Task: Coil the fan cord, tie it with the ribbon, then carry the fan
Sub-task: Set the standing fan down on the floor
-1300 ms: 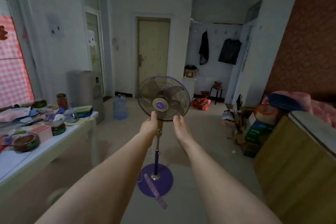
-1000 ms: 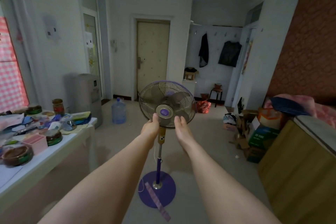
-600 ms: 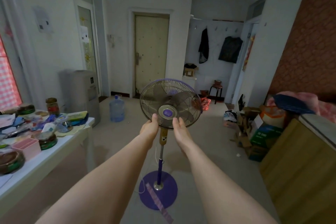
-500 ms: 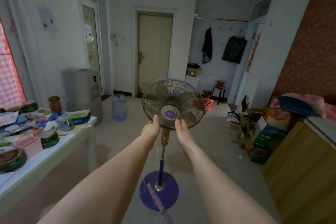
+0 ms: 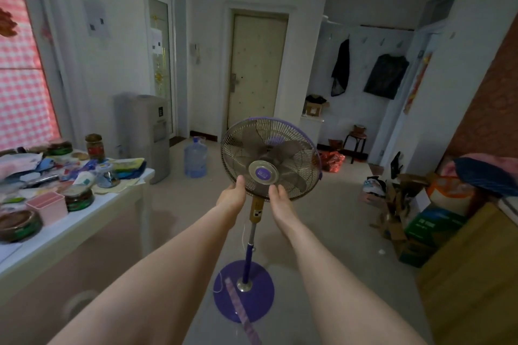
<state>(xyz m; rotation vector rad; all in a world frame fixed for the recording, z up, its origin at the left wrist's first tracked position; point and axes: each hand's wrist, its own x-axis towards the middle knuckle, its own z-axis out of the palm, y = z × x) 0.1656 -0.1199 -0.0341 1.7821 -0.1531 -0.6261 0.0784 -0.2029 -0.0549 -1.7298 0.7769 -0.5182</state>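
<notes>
A purple pedestal fan (image 5: 270,158) with a wire grille stands on its round purple base (image 5: 244,290) on the floor in front of me. My left hand (image 5: 232,193) grips the lower left rim of the grille. My right hand (image 5: 280,199) holds the lower right rim beside the yellow neck. A thin white cord (image 5: 243,235) hangs along the pole and curls onto the base. A purple ribbon (image 5: 241,311) lies flat across the base's front edge and onto the floor.
A cluttered white table (image 5: 92,221) stands close on my left. A water dispenser (image 5: 145,134) and a water bottle (image 5: 195,158) are behind it. A wooden cabinet (image 5: 471,269) and cardboard boxes (image 5: 412,221) line the right. A closed door (image 5: 256,73) is straight ahead.
Both hands have kept their hold on the grille's lower rim. The fan and the view have shifted slightly, with the fan's head a little further right in view.
</notes>
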